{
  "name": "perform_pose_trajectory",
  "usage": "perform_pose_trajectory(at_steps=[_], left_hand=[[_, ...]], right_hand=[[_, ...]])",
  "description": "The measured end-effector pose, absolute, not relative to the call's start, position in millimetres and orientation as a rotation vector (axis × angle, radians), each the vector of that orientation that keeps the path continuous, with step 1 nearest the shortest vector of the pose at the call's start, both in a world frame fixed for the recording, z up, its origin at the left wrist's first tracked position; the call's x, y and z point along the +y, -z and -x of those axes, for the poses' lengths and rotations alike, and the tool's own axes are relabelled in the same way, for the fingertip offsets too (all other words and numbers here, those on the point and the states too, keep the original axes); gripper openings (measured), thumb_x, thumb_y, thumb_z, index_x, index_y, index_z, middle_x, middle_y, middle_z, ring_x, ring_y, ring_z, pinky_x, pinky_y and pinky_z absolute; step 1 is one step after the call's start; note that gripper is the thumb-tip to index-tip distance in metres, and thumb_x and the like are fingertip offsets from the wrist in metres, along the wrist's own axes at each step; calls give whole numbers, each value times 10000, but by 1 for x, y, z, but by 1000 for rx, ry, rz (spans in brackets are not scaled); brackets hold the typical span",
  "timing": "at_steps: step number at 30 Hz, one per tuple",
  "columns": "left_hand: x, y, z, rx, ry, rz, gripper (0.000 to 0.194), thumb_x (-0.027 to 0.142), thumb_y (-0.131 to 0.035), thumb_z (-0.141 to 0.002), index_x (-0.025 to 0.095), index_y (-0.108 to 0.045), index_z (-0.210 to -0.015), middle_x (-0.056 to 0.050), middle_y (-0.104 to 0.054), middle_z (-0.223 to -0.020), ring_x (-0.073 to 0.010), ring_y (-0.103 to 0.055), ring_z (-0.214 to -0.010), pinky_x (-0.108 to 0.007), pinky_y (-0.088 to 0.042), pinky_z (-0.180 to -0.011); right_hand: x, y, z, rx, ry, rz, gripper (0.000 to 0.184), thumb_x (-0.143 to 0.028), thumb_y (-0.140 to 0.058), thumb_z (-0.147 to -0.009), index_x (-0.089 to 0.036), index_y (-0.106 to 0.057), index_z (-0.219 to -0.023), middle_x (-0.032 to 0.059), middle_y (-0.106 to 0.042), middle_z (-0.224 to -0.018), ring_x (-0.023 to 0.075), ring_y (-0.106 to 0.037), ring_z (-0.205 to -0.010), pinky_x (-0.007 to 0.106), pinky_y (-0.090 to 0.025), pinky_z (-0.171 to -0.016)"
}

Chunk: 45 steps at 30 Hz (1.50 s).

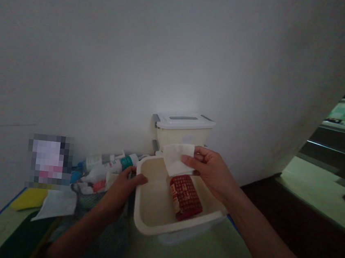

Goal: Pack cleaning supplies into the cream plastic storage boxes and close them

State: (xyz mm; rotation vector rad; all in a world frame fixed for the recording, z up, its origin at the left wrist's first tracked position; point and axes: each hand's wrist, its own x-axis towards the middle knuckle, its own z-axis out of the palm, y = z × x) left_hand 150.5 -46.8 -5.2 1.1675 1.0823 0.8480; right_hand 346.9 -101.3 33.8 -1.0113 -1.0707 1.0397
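My left hand (pixel 122 190) grips the left rim of a cream plastic bin (pixel 151 215), thumb hooked over the edge. My right hand (pixel 213 170) pinches a folded white tissue (pixel 178 158) and holds it above the bin's back part. Inside the bin lies a red patterned packet (pixel 185 197), just below the tissue.
A lidded cream container (pixel 184 132) stands against the white wall behind the bin. Several bottles and tubes (pixel 107 167) lie heaped to the left, with a white paper (pixel 56 205) and a yellow sheet (pixel 29 198). A dark edge and green floor lie at the right.
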Motion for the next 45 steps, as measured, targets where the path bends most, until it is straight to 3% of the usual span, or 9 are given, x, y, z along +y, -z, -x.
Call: perform_pose_trajectory(at_steps=[2, 7, 12, 18, 29, 34, 38, 43, 45], left_hand=[[-54, 4, -130, 1086, -891, -1133, 288, 233, -607, -669, 193, -543, -947, -8, -641, -684, -197, -646, -569, -282, -504, -492], [-68, 16, -90, 1125, -992, -903, 448, 237, -552, -680, 212, -501, -1124, -14, -659, -668, -228, -651, -541, -325, -513, -483], [-66, 13, -55, 1191, -1032, -871, 411, 302, -563, -656, 193, -541, -1052, -22, -662, -623, -238, -632, -482, -341, -507, -458], [-59, -1, -9, 1180, -1122, -998, 392, 222, -609, -589, 189, -563, -977, -10, -665, -691, -201, -635, -544, -270, -489, -467], [-57, 32, -7, 1128, -1192, -970, 287, 218, -626, -651, 229, -529, -921, 37, -617, -694, -164, -613, -558, -265, -496, -530], [-61, 33, -8, 1109, -1220, -952, 333, 269, -669, -634, 231, -520, -928, 32, -622, -733, -171, -620, -602, -272, -495, -548], [-60, 34, -10, 1121, -1248, -969, 336, 286, -688, -609, 227, -531, -900, 31, -609, -727, -166, -607, -594, -268, -485, -536], [-60, 36, -9, 1124, -1247, -1005, 310, 299, -673, -638, 226, -534, -905, 14, -615, -763, -183, -616, -652, -275, -488, -561], [-60, 37, -8, 1133, -1237, -1030, 317, 319, -672, -649, 231, -531, -919, 10, -618, -784, -186, -614, -656, -282, -487, -563]], right_hand=[[-104, -41, -339, -1085, -1054, 1023, 205, -261, -733, -667, -155, -671, -832, 21, -732, -788, 111, -659, -637, 239, -523, -617], [-99, -62, -308, -1223, -1090, 1044, 172, -258, -715, -684, -165, -667, -821, 22, -732, -813, 113, -660, -645, 228, -517, -595], [-92, -69, -271, -1347, -1122, 1091, 135, -253, -705, -692, -169, -676, -794, 12, -729, -767, 109, -653, -610, 209, -506, -553], [-82, -50, -242, -1330, -1336, 1062, 129, -211, -689, -709, -163, -683, -829, 19, -731, -814, 98, -666, -674, 194, -531, -607], [-53, -9, -237, -1318, -1442, 1384, 226, -228, -663, -709, -139, -661, -917, 56, -711, -897, 112, -655, -735, 233, -513, -669], [-44, 7, -240, -1319, -1390, 1582, 95, -134, -620, -672, -138, -647, -763, 43, -704, -768, 112, -626, -640, 203, -462, -548], [-28, 18, -240, -1376, -1313, 1673, 73, -99, -589, -686, -144, -638, -716, 37, -696, -744, 125, -621, -657, 206, -452, -553], [-12, 33, -232, -1486, -1305, 1762, 65, -165, -593, -799, -131, -635, -835, 41, -666, -822, 132, -617, -710, 254, -492, -634], [-10, 39, -230, -1522, -1303, 1787, 195, -263, -565, -858, -129, -604, -994, 58, -637, -970, 153, -618, -814, 323, -516, -712]])
